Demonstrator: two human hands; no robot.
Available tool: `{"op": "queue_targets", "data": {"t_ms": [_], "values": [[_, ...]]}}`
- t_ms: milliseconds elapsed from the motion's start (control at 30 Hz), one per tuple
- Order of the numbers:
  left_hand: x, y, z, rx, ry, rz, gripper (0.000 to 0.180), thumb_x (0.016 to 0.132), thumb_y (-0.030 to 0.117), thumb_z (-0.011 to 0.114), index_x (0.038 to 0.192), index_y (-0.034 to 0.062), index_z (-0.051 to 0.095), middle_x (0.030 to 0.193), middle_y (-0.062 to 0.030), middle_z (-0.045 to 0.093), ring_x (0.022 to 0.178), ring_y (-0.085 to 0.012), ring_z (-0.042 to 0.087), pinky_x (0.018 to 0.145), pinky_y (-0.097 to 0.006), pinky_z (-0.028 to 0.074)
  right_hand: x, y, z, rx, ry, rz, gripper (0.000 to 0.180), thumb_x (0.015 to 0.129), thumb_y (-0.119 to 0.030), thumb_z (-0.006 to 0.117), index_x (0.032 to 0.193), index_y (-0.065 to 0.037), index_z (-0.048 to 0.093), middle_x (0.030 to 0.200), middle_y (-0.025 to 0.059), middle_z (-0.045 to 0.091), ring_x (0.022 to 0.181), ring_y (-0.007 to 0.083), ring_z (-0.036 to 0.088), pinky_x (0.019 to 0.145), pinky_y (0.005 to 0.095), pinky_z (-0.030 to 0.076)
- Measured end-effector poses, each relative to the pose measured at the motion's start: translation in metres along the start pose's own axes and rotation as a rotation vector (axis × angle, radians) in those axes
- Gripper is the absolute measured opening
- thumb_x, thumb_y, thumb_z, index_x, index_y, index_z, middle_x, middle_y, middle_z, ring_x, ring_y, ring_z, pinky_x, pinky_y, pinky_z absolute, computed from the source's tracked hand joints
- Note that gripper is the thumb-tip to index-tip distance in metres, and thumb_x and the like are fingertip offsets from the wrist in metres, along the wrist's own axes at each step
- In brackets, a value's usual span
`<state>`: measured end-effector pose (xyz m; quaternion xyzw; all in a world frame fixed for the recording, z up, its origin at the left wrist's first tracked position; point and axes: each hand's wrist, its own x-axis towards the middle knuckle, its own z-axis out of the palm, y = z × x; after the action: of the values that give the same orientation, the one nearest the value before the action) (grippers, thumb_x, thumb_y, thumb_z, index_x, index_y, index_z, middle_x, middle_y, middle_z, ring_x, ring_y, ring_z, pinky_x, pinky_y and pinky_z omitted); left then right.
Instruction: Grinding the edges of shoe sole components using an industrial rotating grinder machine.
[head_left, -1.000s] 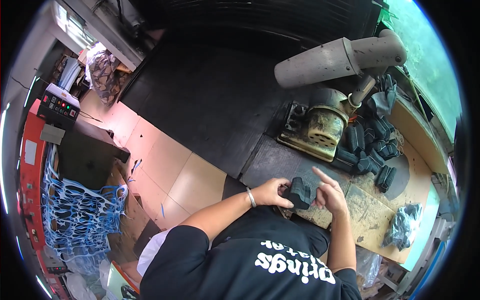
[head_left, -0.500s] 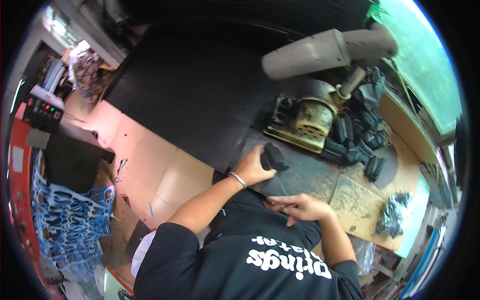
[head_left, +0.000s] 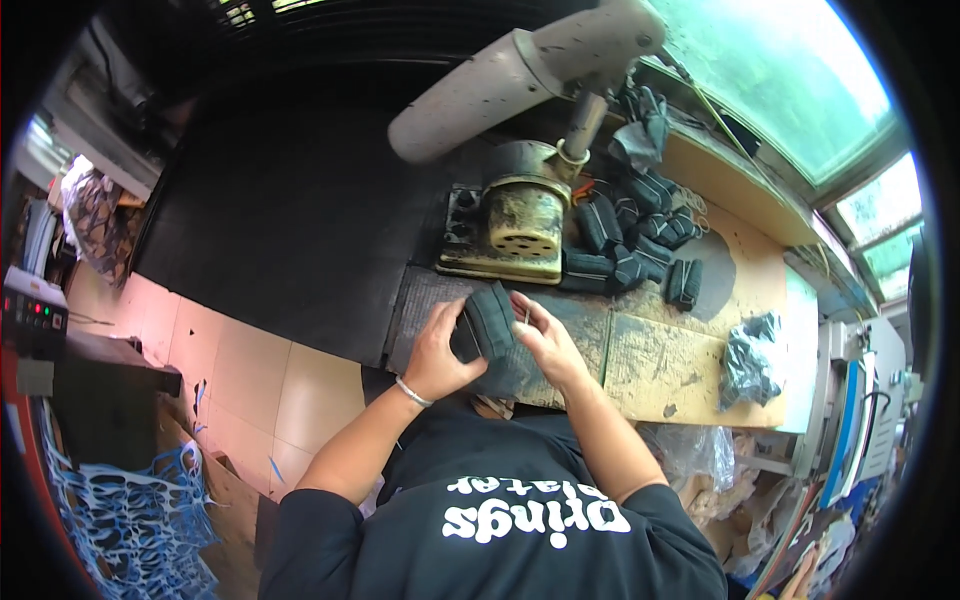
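- Desk (head_left: 680, 370): a worn, stained top in front of me; a yellowed machine (head_left: 520, 225) stands at its far side.
- Pile of dark pieces (head_left: 640, 240): lies right of the machine, well apart from my hands.
- Dark ribbed piece (head_left: 487, 322): held above the desk's near left part.
- My left hand (head_left: 437, 352): grip closed around the piece's left side.
- My right hand (head_left: 545, 340): fingertips pinch its right edge.

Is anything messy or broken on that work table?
Nothing looks broken. The yellow machine base is grimy and worn, and black pieces lie in a loose heap behind it. Both hands hold one black piece.
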<state>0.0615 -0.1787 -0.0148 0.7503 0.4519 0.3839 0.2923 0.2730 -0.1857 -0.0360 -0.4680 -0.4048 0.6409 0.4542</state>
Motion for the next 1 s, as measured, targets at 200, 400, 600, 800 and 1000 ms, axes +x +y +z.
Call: {"op": "queue_targets", "data": {"t_ms": [200, 400, 600, 800, 1000], "values": [[-0.016, -0.003, -0.012, -0.19, -0.385, 0.007, 0.08, 0.062, 0.014, 0.08, 0.134, 0.0007, 0.049, 0.123, -0.0162, 0.056, 0.116, -0.0327, 0.058, 0.099, -0.038, 0.047, 0.027, -0.004, 0.005, 0.103, -0.139, 0.273, 0.054, 0.086, -0.022, 0.068, 0.13, 0.008, 0.055, 0.116, 0.0128, 0.065, 0.104, 0.0169, 0.061, 0.094, 0.0301, 0.047], [-0.023, -0.06, -0.043, -0.114, -0.101, -0.088, 0.083, 0.063, 0.025, 0.088, 0.132, -0.001, 0.048, 0.123, -0.0161, 0.056, 0.116, -0.0271, 0.057, 0.101, -0.035, 0.045, 0.024, 0.047, -0.026, 0.017, 0.236, 0.161, 0.022, 0.094, -0.021, 0.063, 0.09, 0.0, 0.067, 0.074, 0.002, 0.063, 0.067, 0.0091, 0.057, 0.066, 0.0234, 0.047], [0.011, -0.167, -0.122, 0.095, 0.407, -0.395, 0.084, 0.063, 0.025, 0.087, 0.131, -0.0045, 0.047, 0.123, -0.0207, 0.059, 0.114, -0.0295, 0.06, 0.099, -0.038, 0.047, -0.011, 0.085, -0.026, -0.454, 0.159, -0.061, 0.016, 0.093, -0.013, 0.066, 0.089, 0.002, 0.068, 0.07, -0.0009, 0.064, 0.062, 0.004, 0.054, 0.058, 0.0218, 0.045], [0.036, -0.242, -0.186, 0.438, 0.522, -0.57, 0.091, 0.066, 0.036, 0.086, 0.138, -0.0038, 0.045, 0.13, -0.0229, 0.058, 0.124, -0.0356, 0.055, 0.106, -0.038, 0.044, -0.006, 0.093, -0.021, -0.518, 0.215, -0.118, 0.015, 0.092, -0.012, 0.067, 0.089, 0.002, 0.068, 0.066, 0.0001, 0.062, 0.059, 0.0043, 0.054, 0.056, 0.0223, 0.044], [-0.009, -0.238, -0.178, 0.727, 0.423, -0.565, 0.086, 0.067, 0.039, 0.085, 0.134, -0.0012, 0.05, 0.128, -0.0206, 0.059, 0.123, -0.0383, 0.053, 0.105, -0.043, 0.043, -0.009, 0.089, -0.023, -0.529, 0.246, -0.105, 0.013, 0.091, -0.01, 0.067, 0.088, 0.002, 0.068, 0.064, 0.0029, 0.062, 0.057, 0.0075, 0.058, 0.056, 0.0243, 0.046]]}}
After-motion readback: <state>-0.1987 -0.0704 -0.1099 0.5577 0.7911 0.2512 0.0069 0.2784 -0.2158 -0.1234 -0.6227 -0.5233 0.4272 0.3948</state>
